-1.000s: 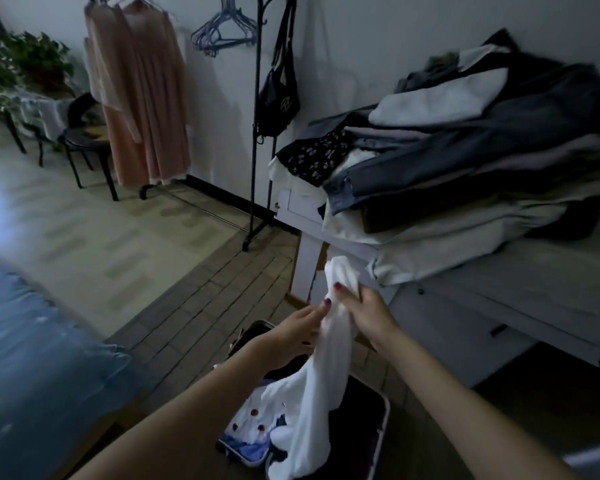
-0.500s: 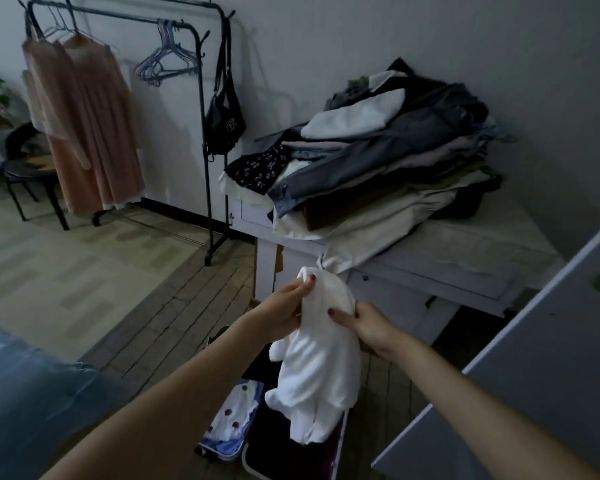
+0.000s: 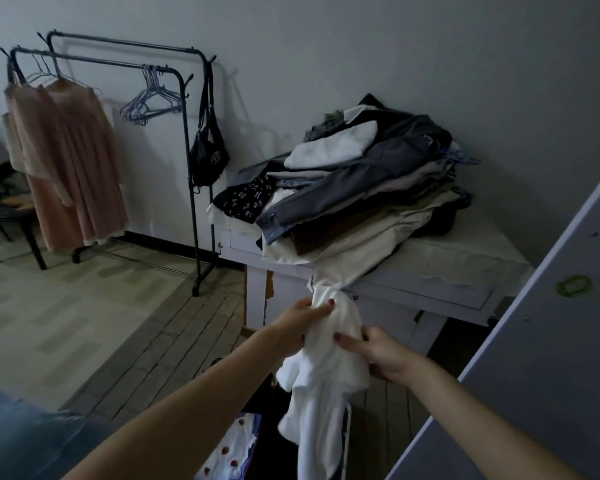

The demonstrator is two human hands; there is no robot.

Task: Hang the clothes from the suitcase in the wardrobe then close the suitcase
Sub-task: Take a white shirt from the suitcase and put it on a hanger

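Note:
A white garment [image 3: 329,362] hangs in front of me, bunched at the top and trailing down over the open dark suitcase [image 3: 274,441] on the floor. My left hand [image 3: 298,323] grips its upper left part. Lower on its right side, my right hand [image 3: 378,351] holds the cloth with the fingers pressed into it. A white cloth with red dots [image 3: 229,452] lies in the suitcase. A black clothes rail [image 3: 118,64] stands at the left wall with pink dresses [image 3: 66,161] and several empty hangers [image 3: 149,102] on it.
A white table [image 3: 447,271] right behind the garment carries a tall pile of folded clothes [image 3: 361,188]. A black bag [image 3: 208,154] hangs from the rail's end. A grey door panel [image 3: 534,358] stands at the right, a black chair [image 3: 4,216] far left, and blue bedding [image 3: 21,441] at the bottom left.
The view has swung right and up, so the whole rail now shows. Both hands lifted the white garment out of the suitcase; my right hand has slid lower on its side.

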